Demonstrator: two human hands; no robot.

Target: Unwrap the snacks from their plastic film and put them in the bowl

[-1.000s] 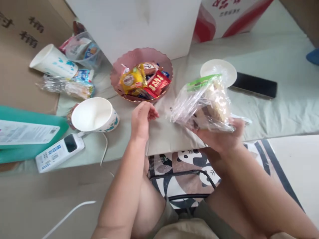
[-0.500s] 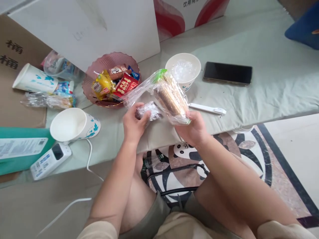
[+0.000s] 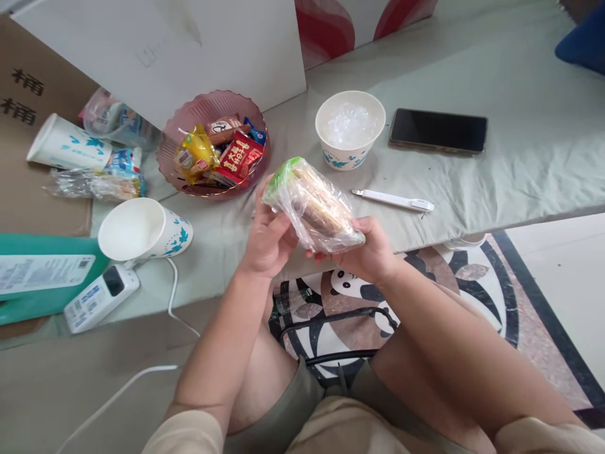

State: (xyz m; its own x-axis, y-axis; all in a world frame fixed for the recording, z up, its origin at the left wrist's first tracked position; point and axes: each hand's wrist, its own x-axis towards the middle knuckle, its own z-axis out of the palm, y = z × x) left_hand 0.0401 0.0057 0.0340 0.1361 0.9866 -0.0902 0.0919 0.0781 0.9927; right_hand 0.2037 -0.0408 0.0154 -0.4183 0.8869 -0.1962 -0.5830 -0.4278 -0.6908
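Note:
Both hands hold a clear plastic-wrapped pack of tan, stick-shaped snacks [image 3: 316,208] with a bright green end, tilted above the near part of the table. My left hand [image 3: 268,243] is closed around its left, green end. At the lower right end, my right hand [image 3: 371,249] pinches the wrapper between thumb and fingers. Just beyond the pack stands a paper cup [image 3: 344,157] with crumpled clear plastic inside. A slim white utility knife [image 3: 392,200] lies to the right of the pack. Left of it is a pink scalloped bowl [image 3: 167,151] of wrapped snacks.
A black phone [image 3: 438,131] lies at the right. On the left are a standing paper cup [image 3: 177,236], a tipped paper cup [image 3: 70,142], a white power strip [image 3: 101,299] with its cable, and a green container [image 3: 42,274]. A white box [image 3: 227,57] stands behind.
My left hand has moved from the crumpled clear plastic to the green end of the pack. The pack has turned and come slightly lower, and the loose wrap is gathered against it.

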